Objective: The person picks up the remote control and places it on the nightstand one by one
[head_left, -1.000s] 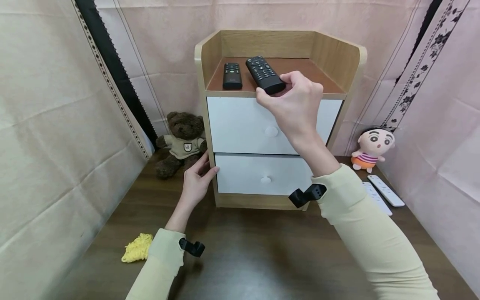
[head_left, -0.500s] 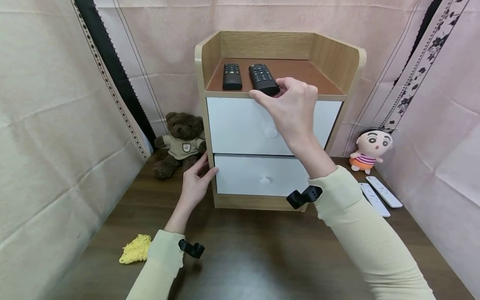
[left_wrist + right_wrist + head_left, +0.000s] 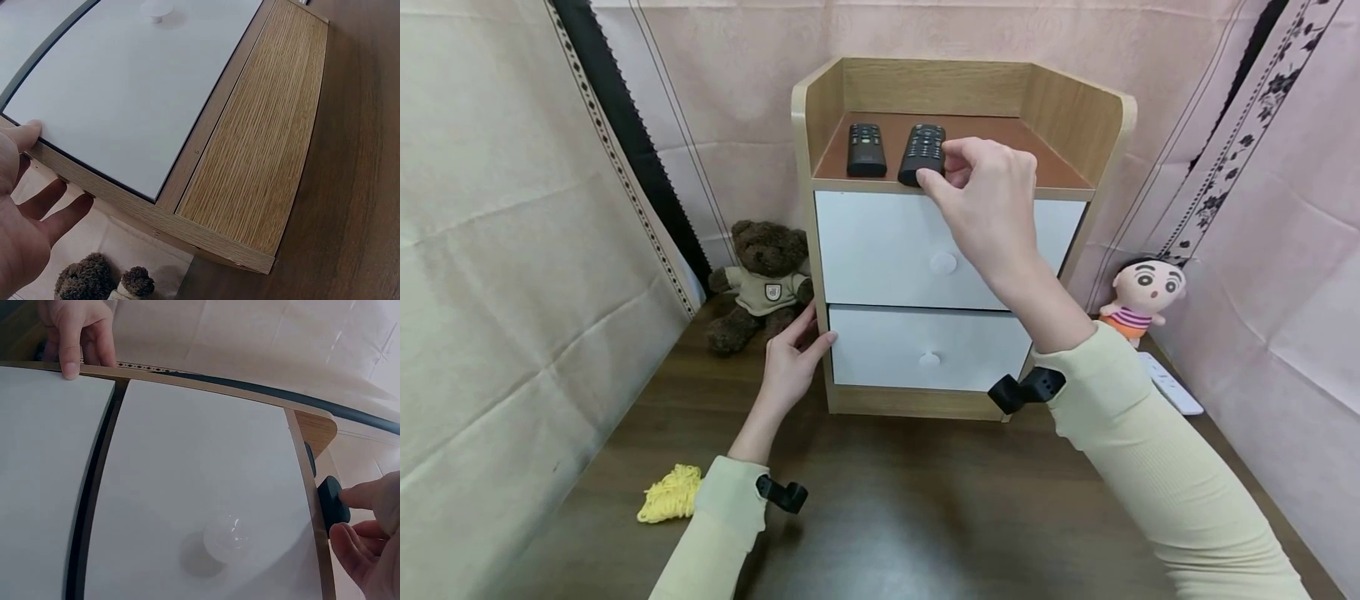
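A black remote control (image 3: 922, 154) with many buttons lies on the brown top shelf of a small wooden cabinet (image 3: 917, 402). At its near right end my right hand (image 3: 992, 204) pinches it between thumb and fingertips; in the right wrist view its dark end (image 3: 331, 503) meets the fingers. Just left of it lies a second black remote (image 3: 867, 152), roughly parallel. My left hand (image 3: 790, 362) rests against the cabinet's left front edge, thumb on the white front and fingers along the side panel, as the left wrist view also shows.
Two white drawers with round knobs (image 3: 943, 263) face me, both closed. A brown teddy bear (image 3: 767, 283) sits left of the cabinet, a plush doll (image 3: 1142, 296) at the right. Near the doll a white remote (image 3: 1171, 385) shows beside my sleeve. Yellow yarn (image 3: 672, 493) lies front left.
My right hand has lowered the black remote onto the shelf and turned it from slanted to nearly straight, beside the other one. The left hand stays in place.
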`<action>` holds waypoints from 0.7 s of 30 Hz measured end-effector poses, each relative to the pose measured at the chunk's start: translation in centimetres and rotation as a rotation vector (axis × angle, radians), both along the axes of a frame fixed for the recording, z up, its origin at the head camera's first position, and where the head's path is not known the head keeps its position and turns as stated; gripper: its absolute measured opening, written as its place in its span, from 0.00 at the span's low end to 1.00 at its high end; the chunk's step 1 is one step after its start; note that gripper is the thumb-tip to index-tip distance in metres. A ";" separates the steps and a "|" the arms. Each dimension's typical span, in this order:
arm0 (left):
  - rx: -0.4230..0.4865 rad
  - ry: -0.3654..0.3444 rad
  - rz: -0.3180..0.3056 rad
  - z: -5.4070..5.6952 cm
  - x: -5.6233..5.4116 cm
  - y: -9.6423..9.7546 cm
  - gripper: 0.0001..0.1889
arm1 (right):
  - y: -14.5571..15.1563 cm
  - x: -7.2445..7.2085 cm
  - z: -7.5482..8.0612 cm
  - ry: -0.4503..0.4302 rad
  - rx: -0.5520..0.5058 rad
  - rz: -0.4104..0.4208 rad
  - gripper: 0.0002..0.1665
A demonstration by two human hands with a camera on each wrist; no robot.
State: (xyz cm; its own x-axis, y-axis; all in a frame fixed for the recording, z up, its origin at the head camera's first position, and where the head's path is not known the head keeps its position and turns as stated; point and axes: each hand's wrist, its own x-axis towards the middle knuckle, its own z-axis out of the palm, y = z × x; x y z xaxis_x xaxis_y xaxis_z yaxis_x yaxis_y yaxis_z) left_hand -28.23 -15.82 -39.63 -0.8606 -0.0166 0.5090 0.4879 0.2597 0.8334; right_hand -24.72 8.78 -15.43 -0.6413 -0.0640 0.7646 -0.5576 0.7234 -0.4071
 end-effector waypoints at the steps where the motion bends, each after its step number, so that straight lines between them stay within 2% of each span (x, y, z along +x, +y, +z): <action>1: 0.002 0.000 -0.002 0.0 0.0 0.0 0.32 | 0.0 0.0 0.1 -0.011 0.006 -0.001 0.18; 7: 0.009 -0.002 -0.010 -0.1 0.0 -0.1 0.32 | 0.1 -0.4 0.2 -0.017 0.025 0.013 0.12; 21: 0.010 -0.014 -0.008 0.1 0.1 0.0 0.32 | -0.1 -0.9 0.8 -0.089 0.045 -0.004 0.13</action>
State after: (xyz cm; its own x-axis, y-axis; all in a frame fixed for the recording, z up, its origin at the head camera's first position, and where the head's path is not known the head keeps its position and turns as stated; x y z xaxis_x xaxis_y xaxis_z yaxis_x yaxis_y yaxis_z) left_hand -28.10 -15.85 -39.53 -0.8678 -0.0148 0.4966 0.4781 0.2474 0.8427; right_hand -25.65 8.66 -14.60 -0.7071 -0.0940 0.7008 -0.5175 0.7442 -0.4223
